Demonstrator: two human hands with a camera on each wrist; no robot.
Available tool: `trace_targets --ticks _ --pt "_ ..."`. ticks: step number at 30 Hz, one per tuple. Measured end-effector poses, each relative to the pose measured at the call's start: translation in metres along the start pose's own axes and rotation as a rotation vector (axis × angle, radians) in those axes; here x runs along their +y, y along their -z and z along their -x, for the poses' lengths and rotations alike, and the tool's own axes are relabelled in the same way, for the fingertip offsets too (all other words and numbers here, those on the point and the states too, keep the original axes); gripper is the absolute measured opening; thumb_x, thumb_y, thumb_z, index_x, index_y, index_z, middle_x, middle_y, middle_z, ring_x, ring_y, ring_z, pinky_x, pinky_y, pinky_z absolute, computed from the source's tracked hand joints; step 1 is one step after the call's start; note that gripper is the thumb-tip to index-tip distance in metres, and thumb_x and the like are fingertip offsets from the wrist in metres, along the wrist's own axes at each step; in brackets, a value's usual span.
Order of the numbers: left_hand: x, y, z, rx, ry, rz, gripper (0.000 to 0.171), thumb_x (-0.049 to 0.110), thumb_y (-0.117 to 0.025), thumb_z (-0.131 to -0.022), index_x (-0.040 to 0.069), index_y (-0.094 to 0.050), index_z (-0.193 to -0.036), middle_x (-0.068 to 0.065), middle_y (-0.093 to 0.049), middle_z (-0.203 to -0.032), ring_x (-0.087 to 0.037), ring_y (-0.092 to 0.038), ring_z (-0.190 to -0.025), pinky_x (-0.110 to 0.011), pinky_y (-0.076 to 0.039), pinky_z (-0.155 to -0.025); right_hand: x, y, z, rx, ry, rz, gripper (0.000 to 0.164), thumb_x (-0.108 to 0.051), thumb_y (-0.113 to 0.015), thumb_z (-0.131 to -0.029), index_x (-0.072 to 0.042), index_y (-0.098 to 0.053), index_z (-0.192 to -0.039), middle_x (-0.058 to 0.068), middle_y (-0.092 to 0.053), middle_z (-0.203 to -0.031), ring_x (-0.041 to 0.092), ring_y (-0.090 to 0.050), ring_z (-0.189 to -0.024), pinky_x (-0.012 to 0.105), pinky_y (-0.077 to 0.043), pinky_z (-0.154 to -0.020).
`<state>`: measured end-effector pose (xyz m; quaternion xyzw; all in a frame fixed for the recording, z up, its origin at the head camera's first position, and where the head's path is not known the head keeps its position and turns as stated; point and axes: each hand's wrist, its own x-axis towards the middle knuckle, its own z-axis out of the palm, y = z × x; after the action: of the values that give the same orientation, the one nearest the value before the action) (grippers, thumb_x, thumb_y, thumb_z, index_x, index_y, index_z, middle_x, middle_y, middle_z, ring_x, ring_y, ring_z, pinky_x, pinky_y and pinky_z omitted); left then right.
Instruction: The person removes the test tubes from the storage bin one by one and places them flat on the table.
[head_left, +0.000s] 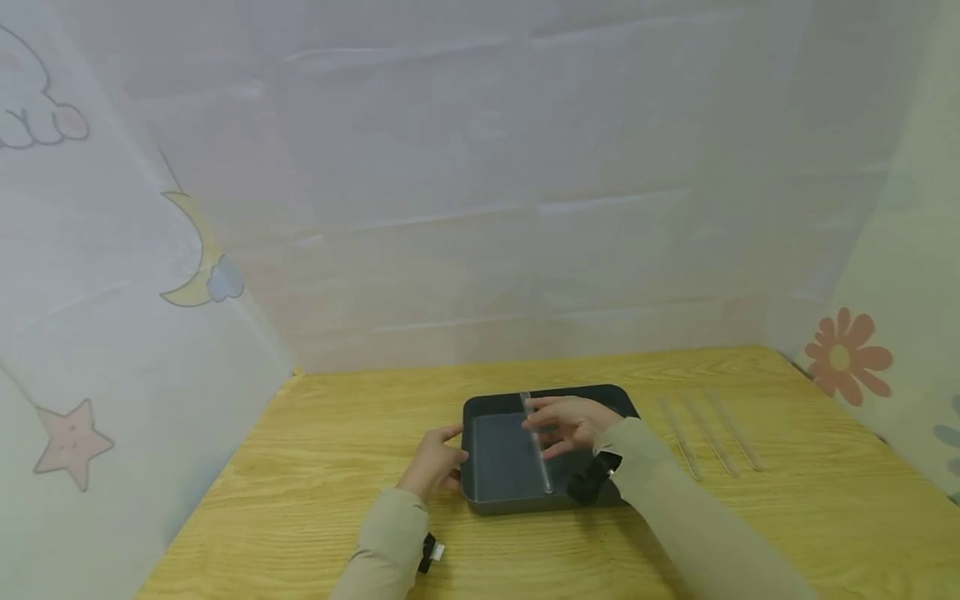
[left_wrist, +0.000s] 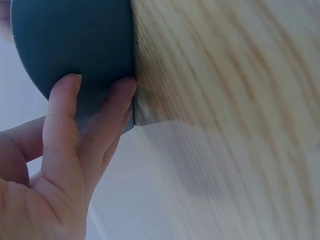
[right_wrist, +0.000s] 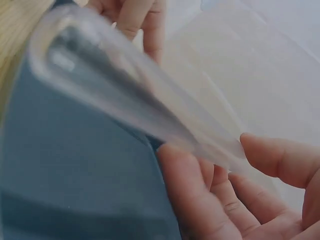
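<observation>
A dark grey rectangular tray (head_left: 498,454) sits on the wooden table. My right hand (head_left: 576,421) pinches a clear test tube (head_left: 543,467) between thumb and fingers, above the tray. In the right wrist view the tube's rounded end (right_wrist: 65,45) points away from the fingers. At the tray's left side is my left hand (head_left: 432,460). Its extended fingers (left_wrist: 62,115) press against the outer wall in the left wrist view. The right forearm and wrist camera hide part of the tray's right half.
Three more clear tubes (head_left: 712,437) lie side by side on the table (head_left: 337,442), right of the tray. A pale cloth backdrop (head_left: 480,208) rises behind the table, with printed figures on its side panels.
</observation>
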<state>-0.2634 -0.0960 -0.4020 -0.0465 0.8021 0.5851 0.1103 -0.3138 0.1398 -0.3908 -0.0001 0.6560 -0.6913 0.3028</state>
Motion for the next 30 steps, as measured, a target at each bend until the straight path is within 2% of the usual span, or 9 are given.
trace_targets --ticks 5,7,10,12,16,19,25,30 --pt "-0.001 0.000 -0.001 0.001 0.007 -0.007 0.054 -0.012 -0.051 -0.091 -0.007 -0.040 -0.144 -0.019 -0.066 -0.086 -0.023 -0.064 -0.057 -0.030 -0.053 -0.046 0.000 0.009 0.010 -0.033 0.007 0.009 0.066 -0.006 -0.051 -0.100 -0.005 -0.016 -0.156 0.028 -0.026 -0.152 0.044 -0.033 -0.132 0.055 -0.045 -0.094" --pt "-0.002 0.000 -0.001 0.000 0.008 -0.009 0.054 -0.012 -0.051 -0.091 -0.007 -0.039 -0.144 -0.019 -0.066 -0.086 -0.022 -0.064 -0.057 -0.029 -0.053 -0.046 0.001 0.013 0.013 -0.032 0.012 0.002 0.067 -0.007 -0.051 -0.101 -0.006 -0.014 -0.156 0.028 -0.024 -0.152 0.042 -0.037 -0.128 0.052 -0.046 -0.091" --pt "-0.003 0.000 -0.001 -0.005 0.007 -0.011 0.054 -0.011 -0.051 -0.092 -0.007 -0.039 -0.144 -0.019 -0.066 -0.086 -0.021 -0.063 -0.057 -0.029 -0.052 -0.046 0.003 0.019 0.017 -0.016 0.016 -0.023 0.066 -0.008 -0.051 -0.101 -0.006 -0.015 -0.156 0.028 -0.027 -0.150 0.037 -0.044 -0.120 0.048 -0.049 -0.085" --pt "-0.002 -0.001 -0.001 -0.008 0.003 -0.011 0.054 -0.011 -0.051 -0.092 -0.007 -0.038 -0.144 -0.019 -0.066 -0.085 -0.021 -0.063 -0.056 -0.029 -0.052 -0.046 0.005 0.023 0.020 -0.014 0.024 -0.026 0.066 -0.008 -0.051 -0.101 -0.006 -0.014 -0.156 0.029 -0.027 -0.150 0.038 -0.045 -0.122 0.046 -0.050 -0.083" --pt "-0.001 -0.001 -0.001 -0.013 0.002 -0.010 0.054 -0.011 -0.050 -0.092 -0.007 -0.038 -0.145 -0.019 -0.067 -0.084 -0.021 -0.063 -0.056 -0.029 -0.052 -0.046 0.006 0.029 0.025 -0.036 0.040 -0.036 0.070 -0.009 -0.050 -0.102 -0.006 -0.008 -0.156 0.031 -0.021 -0.152 0.045 -0.033 -0.133 0.048 -0.049 -0.087" --pt "0.000 0.000 0.000 -0.008 0.008 -0.019 0.054 -0.010 -0.051 -0.093 -0.006 -0.038 -0.145 -0.019 -0.067 -0.084 -0.020 -0.063 -0.056 -0.030 -0.053 -0.047 0.007 0.031 0.027 -0.045 0.045 -0.049 0.072 -0.010 -0.052 -0.101 -0.007 -0.007 -0.157 0.031 -0.018 -0.153 0.046 -0.028 -0.136 0.048 -0.048 -0.088" --pt "0.002 0.001 0.003 -0.009 0.014 -0.016 0.054 -0.011 -0.050 -0.093 -0.006 -0.037 -0.145 -0.021 -0.067 -0.087 -0.021 -0.064 -0.059 -0.032 -0.054 -0.049 0.007 0.033 0.031 -0.050 0.054 -0.048 0.071 -0.011 -0.051 -0.101 -0.007 -0.007 -0.157 0.031 -0.019 -0.153 0.045 -0.029 -0.135 0.045 -0.049 -0.085" --pt "0.001 0.002 0.003 -0.013 -0.001 -0.020 0.054 -0.010 -0.051 -0.093 -0.006 -0.038 -0.145 -0.021 -0.067 -0.088 -0.022 -0.065 -0.060 -0.032 -0.054 -0.049 0.007 0.037 0.037 -0.031 0.072 -0.058 0.070 -0.011 -0.051 -0.102 -0.006 -0.008 -0.156 0.029 -0.026 -0.150 0.040 -0.041 -0.127 0.040 -0.052 -0.078"
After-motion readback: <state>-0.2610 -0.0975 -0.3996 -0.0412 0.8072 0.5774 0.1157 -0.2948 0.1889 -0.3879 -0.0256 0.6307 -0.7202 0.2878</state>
